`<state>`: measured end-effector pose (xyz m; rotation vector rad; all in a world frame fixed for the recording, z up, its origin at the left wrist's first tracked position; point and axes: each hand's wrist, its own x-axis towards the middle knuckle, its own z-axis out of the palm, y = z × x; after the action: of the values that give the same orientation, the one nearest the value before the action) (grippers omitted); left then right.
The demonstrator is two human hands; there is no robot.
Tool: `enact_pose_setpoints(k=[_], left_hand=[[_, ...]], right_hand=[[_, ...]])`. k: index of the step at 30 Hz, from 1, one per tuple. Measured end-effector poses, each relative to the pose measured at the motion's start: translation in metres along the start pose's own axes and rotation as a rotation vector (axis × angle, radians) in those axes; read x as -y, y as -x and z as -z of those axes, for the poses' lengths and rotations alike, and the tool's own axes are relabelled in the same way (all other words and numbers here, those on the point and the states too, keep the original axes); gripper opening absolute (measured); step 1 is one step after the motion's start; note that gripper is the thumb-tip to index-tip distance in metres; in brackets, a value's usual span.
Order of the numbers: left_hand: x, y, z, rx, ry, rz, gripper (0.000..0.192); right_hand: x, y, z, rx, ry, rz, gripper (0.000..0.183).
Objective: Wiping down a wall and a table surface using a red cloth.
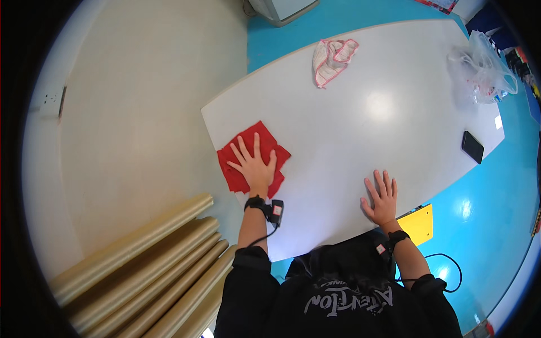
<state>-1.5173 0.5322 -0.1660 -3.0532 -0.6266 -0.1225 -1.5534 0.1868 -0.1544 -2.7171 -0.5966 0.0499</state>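
Observation:
With fingers spread, my left hand presses flat on a red cloth at the left end of the white table. The cloth lies unfolded under the palm, and its left side reaches the table's edge. My right hand rests palm down on the bare tabletop near the front edge, fingers apart, holding nothing. Towards the far edge lies a crumpled white cloth with pink trim, apart from both hands.
A black smartphone and a clear plastic bag with items inside sit on the table's right side. Several gold-coloured rolls lean at lower left. A yellow seat or panel stands beside the table's front edge, above the blue floor.

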Motion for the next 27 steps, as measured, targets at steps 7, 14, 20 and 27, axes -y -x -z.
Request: enact_pose_setpoints(k=[7,14,20,27], left_hand=[[0.009,-0.039,-0.005,-0.047,-0.005,0.071,0.059],[-0.004,0.05,-0.003,-0.033,0.074,0.006,0.062],[-0.034,0.176,0.024,0.172,0.045,-0.069,0.068],[-0.037,0.201,0.033,0.253,0.135,-0.241,0.078]], right_hand=[[-0.003,0.001,0.001,-0.031,-0.048,0.004,0.048],[-0.002,0.003,-0.001,-0.07,-0.062,0.011,0.047],[-0.001,0.003,0.001,-0.087,-0.03,0.013,0.048],[0.003,0.0,0.0,-0.084,-0.007,0.003,0.048]])
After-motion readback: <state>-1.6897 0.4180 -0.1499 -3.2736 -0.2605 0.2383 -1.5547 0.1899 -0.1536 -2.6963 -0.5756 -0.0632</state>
